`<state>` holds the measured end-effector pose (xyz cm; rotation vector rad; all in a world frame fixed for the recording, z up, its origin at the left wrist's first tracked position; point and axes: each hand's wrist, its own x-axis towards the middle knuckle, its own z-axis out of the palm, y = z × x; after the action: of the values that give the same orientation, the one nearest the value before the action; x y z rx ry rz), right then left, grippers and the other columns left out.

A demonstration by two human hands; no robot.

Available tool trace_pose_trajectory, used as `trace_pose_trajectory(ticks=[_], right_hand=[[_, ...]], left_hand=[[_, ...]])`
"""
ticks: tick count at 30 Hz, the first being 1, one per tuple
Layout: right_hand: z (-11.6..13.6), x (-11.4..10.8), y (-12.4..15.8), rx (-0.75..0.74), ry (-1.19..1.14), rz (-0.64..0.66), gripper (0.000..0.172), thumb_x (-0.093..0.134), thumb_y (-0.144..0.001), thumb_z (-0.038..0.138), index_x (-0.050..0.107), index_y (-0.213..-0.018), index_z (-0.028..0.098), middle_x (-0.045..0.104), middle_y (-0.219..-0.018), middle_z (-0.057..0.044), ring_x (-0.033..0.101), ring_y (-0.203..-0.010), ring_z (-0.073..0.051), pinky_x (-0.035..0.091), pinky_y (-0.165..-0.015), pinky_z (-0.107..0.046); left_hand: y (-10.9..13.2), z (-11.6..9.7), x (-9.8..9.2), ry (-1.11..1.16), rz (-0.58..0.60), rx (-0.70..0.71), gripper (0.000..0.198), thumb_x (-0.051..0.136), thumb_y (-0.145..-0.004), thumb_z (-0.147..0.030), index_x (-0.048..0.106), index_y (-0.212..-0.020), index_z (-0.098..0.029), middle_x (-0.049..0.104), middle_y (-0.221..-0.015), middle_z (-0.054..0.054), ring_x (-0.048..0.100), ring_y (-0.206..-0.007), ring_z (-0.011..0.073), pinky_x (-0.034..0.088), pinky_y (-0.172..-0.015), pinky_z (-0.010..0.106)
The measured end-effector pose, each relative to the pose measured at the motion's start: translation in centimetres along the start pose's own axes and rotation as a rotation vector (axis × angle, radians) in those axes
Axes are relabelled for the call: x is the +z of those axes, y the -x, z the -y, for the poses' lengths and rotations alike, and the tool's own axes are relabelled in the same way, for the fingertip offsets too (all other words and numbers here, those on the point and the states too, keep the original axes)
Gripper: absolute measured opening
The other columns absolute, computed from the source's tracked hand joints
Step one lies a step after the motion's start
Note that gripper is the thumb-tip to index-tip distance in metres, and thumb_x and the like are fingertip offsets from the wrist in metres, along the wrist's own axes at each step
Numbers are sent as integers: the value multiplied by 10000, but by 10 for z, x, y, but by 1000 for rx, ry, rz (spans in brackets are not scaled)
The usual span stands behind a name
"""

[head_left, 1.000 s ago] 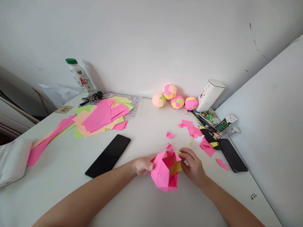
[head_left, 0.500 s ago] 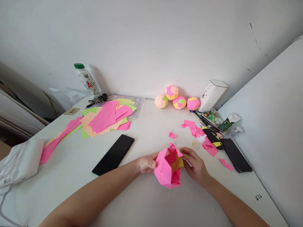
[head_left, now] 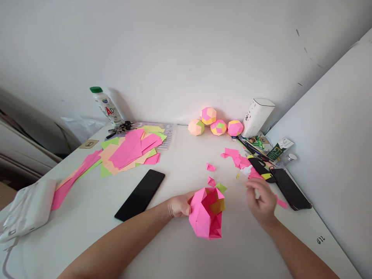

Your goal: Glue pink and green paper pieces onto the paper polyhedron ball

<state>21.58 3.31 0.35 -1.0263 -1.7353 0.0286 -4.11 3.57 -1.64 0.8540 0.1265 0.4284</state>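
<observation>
A partly built origami ball of folded pink paper is held near the table's front, its hollow side facing right. Yellow paper shows inside the opening, and a green folded piece sticks out at its top right. My left hand grips the ball's left side, thumb in front and the other fingers hidden behind. Off to the right, my right hand hovers by the loose pink folded pieces. Its fingers are curled, with a gap between thumb and forefinger and nothing visible in them. Two small pink folded units lie beyond the ball.
Finished paper balls stand against the wall beside a white container. At left lie coloured paper sheets, a black phone-like slab and a white device. A utility knife and a phone lie at right.
My right hand has left the ball and moved right, toward the pink pieces. The green piece at the ball's top now shows. My left hand keeps its grip, and the view has shifted slightly.
</observation>
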Motion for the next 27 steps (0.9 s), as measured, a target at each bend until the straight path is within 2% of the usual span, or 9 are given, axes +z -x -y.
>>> trace_pose_trajectory(ticks=[3,5,7,9,13,17,21,24,27], right_hand=[[-18,-6,-3,312,25,-220,166,536,-788,154,560,-937,224,557,-862,-53,581,-782,-212,513,-690,-372],[-31,-3,-2,483,-11,-128,342,558,-767,216,496,-1104,213,548,-1036,-95,587,-861,-232,510,-761,-414],[-41,5,1,553,-59,98,533,601,-742,287,415,-1233,196,483,-1245,-157,538,-1071,-292,472,-876,-466],[-47,15,5,553,-103,254,621,625,-739,344,371,-1282,180,477,-1285,-181,510,-1136,-314,452,-909,-486],[-49,21,4,546,-119,338,421,598,-791,392,513,-1142,177,621,-1050,-117,592,-971,-288,479,-853,-470],[-37,-1,-10,491,-146,351,438,565,-841,428,508,-1213,203,602,-1098,-106,584,-982,-270,482,-843,-413],[-20,-27,-22,343,-197,319,431,636,-818,413,518,-1194,240,579,-1125,-96,577,-999,-255,488,-830,-363],[-11,-34,-25,241,-185,331,377,701,-770,413,582,-1085,246,598,-1020,-77,583,-955,-243,496,-797,-345],[-8,-34,-23,212,-191,421,344,713,-756,424,602,-1021,234,637,-960,-71,618,-891,-233,516,-717,-318]], left_hand=[[1,1,-1,18,3,-9,871,842,-462,-486,544,-1214,-162,622,-1148,182,594,-1060,359,465,-868,458],[1,2,-2,38,-11,-12,899,848,-443,-496,536,-1222,-173,619,-1150,171,582,-1076,357,453,-886,454],[2,4,-2,73,-25,-8,935,852,-430,-500,517,-1245,-189,617,-1150,153,576,-1083,345,446,-897,440],[3,6,-1,130,-34,12,971,851,-421,-513,500,-1269,-194,621,-1135,131,582,-1069,327,445,-894,415],[4,14,0,242,-41,70,980,819,-481,-548,463,-1311,-167,634,-1106,87,589,-1066,292,409,-937,372],[4,16,-2,287,2,138,944,795,-537,-550,446,-1331,-178,615,-1171,91,584,-1084,265,407,-967,360],[4,13,-3,251,-49,222,843,741,-609,-584,485,-1310,-194,561,-1278,117,570,-1112,281,397,-994,391],[4,13,-3,262,-124,254,832,725,-614,-606,497,-1304,-200,519,-1329,107,561,-1119,295,397,-991,405],[3,14,-3,296,-160,273,811,709,-623,-620,500,-1301,-227,494,-1359,94,562,-1120,288,399,-993,402]])
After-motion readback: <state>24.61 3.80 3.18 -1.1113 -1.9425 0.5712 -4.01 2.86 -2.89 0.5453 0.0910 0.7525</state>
